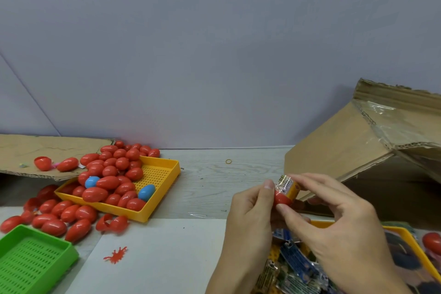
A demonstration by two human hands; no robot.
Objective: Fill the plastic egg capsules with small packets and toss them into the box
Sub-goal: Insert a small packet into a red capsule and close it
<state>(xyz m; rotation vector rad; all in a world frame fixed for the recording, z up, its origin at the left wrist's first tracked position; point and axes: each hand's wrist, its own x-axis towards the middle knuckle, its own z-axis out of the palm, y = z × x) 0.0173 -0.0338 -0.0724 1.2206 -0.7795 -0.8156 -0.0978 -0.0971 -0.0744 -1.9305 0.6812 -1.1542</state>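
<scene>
Closest to us, a yellow tray (405, 230) of loose foil packets (296, 260), too jumbled for us to count, sits under our wrists, a red egg (432, 241) at its right edge. Above it our left hand (250, 207) grips a red capsule half (282, 199) while the fingers of our right hand (334, 217) pinch a small packet (286, 185) standing partly out of it; we judge this capsule mid-fill, not yet capped or tossed. To the left lie one green tray (33, 258), a red splat toy (116, 255) and a second yellow tray (164, 174) heaped with red eggs (107, 182), dozens by our estimate, plus two blue eggs (146, 192); more red ones spill onto the table (214, 184). Whether these are filled we cannot tell. Farther back, one rubber band (228, 161), a flat cardboard sheet (35, 150) and, at right, the cardboard box (353, 145), its inside hidden from us.
</scene>
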